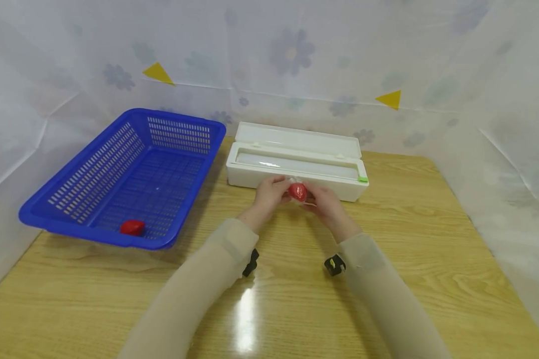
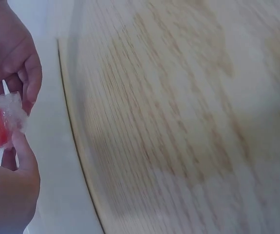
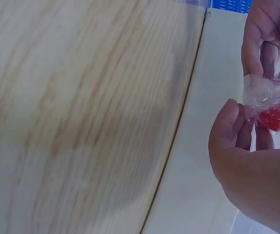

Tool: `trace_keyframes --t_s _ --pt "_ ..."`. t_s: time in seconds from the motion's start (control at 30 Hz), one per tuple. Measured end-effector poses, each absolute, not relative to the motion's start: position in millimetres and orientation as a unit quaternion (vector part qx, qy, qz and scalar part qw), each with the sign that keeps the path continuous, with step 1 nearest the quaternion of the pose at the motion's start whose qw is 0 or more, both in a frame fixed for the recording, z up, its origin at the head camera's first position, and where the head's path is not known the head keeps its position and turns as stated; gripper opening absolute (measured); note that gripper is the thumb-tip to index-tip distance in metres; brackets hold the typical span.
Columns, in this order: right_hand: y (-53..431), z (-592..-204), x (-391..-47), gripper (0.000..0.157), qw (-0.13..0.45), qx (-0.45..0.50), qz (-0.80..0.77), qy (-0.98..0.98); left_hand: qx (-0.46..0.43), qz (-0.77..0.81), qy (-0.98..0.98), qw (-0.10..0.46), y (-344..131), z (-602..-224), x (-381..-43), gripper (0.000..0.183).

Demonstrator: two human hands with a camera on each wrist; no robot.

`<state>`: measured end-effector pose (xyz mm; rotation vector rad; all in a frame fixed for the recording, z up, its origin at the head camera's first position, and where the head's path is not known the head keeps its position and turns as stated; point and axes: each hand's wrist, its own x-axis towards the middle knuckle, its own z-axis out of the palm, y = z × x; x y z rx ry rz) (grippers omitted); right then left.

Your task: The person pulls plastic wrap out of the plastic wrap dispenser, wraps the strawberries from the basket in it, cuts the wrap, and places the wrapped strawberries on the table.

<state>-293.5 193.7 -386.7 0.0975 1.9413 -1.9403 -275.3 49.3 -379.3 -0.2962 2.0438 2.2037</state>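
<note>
Both hands hold a small red rounded thing (image 1: 298, 192) wrapped in clear cling film, just in front of a white cling film dispenser (image 1: 296, 180). My left hand (image 1: 268, 195) grips it from the left, and my right hand (image 1: 327, 203) from the right. Crumpled film (image 2: 12, 108) bunches between the fingers in the left wrist view. From the right wrist, the film (image 3: 262, 92) gathers beside the red surface. The dispenser's lid (image 1: 296, 139) is raised, with a whitish roll (image 1: 292, 163) inside. The red thing's exact kind is unclear.
On the left stands a blue plastic basket (image 1: 122, 240) with slotted walls. Another red thing (image 1: 132, 228) lies in its near corner. A green slider (image 1: 363, 179) sits at the dispenser's right end. The wooden table (image 1: 413, 239) meets a flowered curtain (image 1: 292, 60) behind.
</note>
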Motion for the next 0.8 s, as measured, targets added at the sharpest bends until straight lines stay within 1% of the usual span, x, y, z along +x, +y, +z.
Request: trace_keyframes --t_s 0.07,0.17,0.2,0.23,0.3,0.37,0.5,0.6,0.73,0.8 --pt "193.8 -386.9 -293.0 0.037 0.196 0.027 -0.695 0.691 -0.099 0.72 0.685 0.061 49.0 -379.9 -275.2 0.037" --pt "193.8 -387.5 -291.6 0.019 0.198 0.017 -0.707 0.679 -0.098 0.7 0.705 0.057 48.1 -381.5 -275.0 0.032" --pt "193.9 -387.5 -291.1 0.017 0.199 0.013 -0.711 0.674 -0.097 0.692 0.713 0.054 47.8 -381.9 -274.8 0.03" --pt "193.6 -387.6 -290.6 0.018 0.197 0.01 -0.716 0.669 -0.096 0.682 0.723 0.051 47.5 -382.3 -274.7 0.029" --pt "193.4 -387.5 -290.0 0.025 0.196 0.008 -0.724 0.661 -0.094 0.67 0.735 0.045 47.4 -383.1 -274.7 0.028" --pt "193.4 -387.1 -289.9 0.028 0.197 0.007 -0.727 0.658 -0.093 0.666 0.739 0.041 47.7 -383.2 -274.7 0.028" --pt "194.3 -385.7 -291.0 0.023 0.194 0.027 -0.722 0.663 -0.086 0.675 0.732 0.039 49.4 -382.8 -274.4 0.028" --pt "195.1 -385.1 -292.3 0.021 0.19 0.047 -0.72 0.666 -0.082 0.68 0.728 0.043 50.4 -383.0 -274.4 0.029" --pt "194.4 -384.2 -292.3 0.015 0.19 0.036 -0.691 0.696 -0.085 0.67 0.736 0.047 49.9 -384.5 -275.2 0.028" --pt "192.8 -383.3 -291.7 0.024 0.19 0.018 -0.665 0.722 -0.086 0.661 0.744 0.046 49.3 -385.3 -276.0 0.027"
